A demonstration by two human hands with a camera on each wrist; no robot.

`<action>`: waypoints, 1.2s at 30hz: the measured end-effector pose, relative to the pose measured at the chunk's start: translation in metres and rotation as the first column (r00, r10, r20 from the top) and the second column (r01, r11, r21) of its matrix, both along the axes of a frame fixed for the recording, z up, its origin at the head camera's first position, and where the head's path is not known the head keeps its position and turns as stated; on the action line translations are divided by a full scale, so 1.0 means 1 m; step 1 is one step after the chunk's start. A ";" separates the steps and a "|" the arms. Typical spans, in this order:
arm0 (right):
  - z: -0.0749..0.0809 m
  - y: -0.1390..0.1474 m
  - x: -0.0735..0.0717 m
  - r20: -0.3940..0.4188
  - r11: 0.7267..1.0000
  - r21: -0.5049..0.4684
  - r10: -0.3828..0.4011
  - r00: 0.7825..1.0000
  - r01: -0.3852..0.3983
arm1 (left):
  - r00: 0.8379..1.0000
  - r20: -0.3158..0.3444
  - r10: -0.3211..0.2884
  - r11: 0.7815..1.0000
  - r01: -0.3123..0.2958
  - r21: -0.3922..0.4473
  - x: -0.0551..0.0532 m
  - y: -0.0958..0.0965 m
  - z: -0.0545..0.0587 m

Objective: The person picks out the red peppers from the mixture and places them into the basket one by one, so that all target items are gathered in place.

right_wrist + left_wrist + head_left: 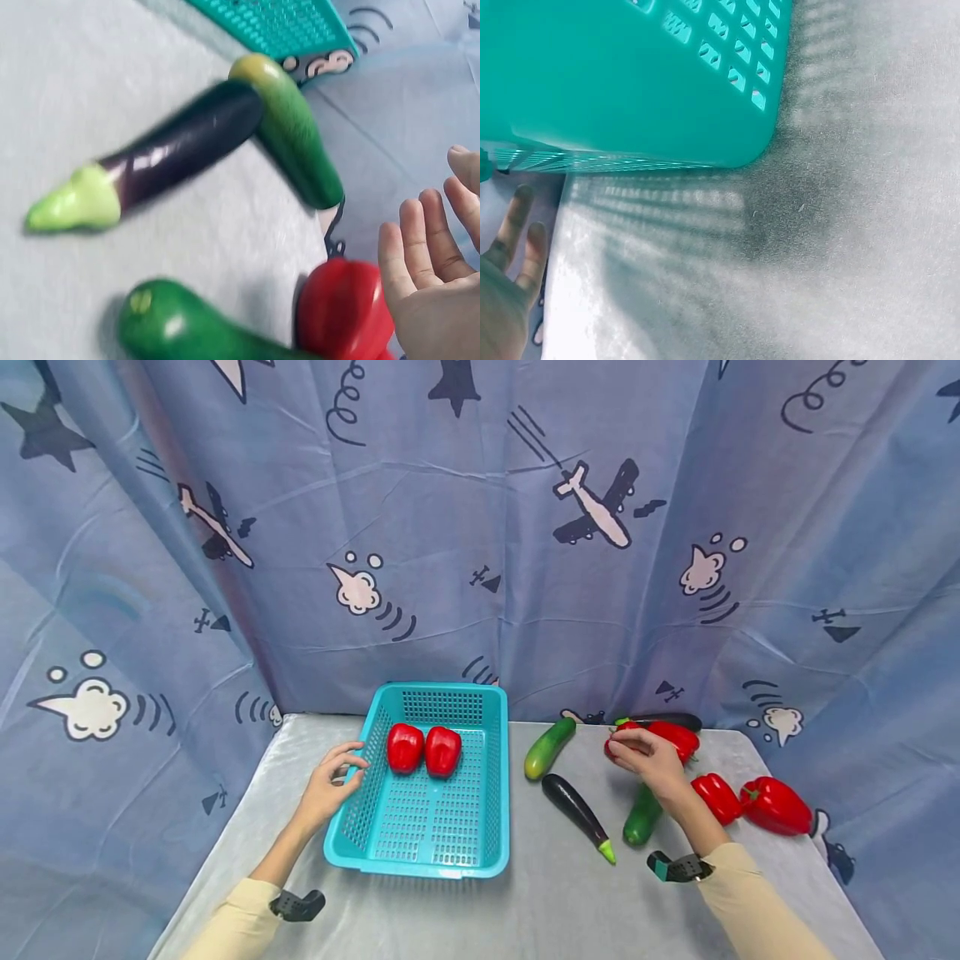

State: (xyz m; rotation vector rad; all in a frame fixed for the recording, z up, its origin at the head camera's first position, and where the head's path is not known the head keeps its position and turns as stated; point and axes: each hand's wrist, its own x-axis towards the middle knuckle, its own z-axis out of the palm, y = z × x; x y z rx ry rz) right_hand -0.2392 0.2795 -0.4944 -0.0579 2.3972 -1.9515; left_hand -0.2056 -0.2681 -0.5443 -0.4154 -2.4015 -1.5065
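Note:
My left hand (335,779) is at the left rim of a turquoise plastic basket (495,860), fingertips right by the edge. Two of its fingers (532,262) show loosely extended beside the basket wall in the left wrist view. Inside the basket lie two red bell peppers (405,748). Over at the right, my right hand (651,766) is above a red bell pepper (678,739), partly covering the pile in the head view. Its fingers (412,240) are spread and relaxed, with nothing held. A green cucumber (642,818) lies below that hand.
Between basket and right hand lie a yellow-green cucumber (550,748) and a dark eggplant (576,814) with a green cap. Another eggplant (675,721) lies at the back. Two more red peppers (776,806) sit at the right. A patterned blue curtain (420,527) hangs behind the table.

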 end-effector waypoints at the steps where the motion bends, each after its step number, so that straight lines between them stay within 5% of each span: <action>1: -0.002 0.003 0.000 0.004 1.000 0.004 -0.011 1.000 0.011 | 1.000 0.004 -0.003 1.000 0.003 0.003 0.000 0.000 0.000; 13: -0.015 0.032 -0.005 -0.110 0.987 0.131 -0.081 0.991 0.095 | 1.000 -0.018 -0.025 0.999 0.026 0.021 0.003 0.000 0.005; 22: -0.019 0.037 -0.013 -0.109 0.977 0.155 -0.132 0.985 0.148 | 0.999 0.049 -0.021 0.999 0.019 0.033 0.002 -0.001 0.004; 36: -0.025 0.037 -0.030 -0.096 0.970 0.210 -0.108 0.990 0.126 | 1.000 0.024 -0.019 0.999 0.018 0.031 0.002 0.001 0.005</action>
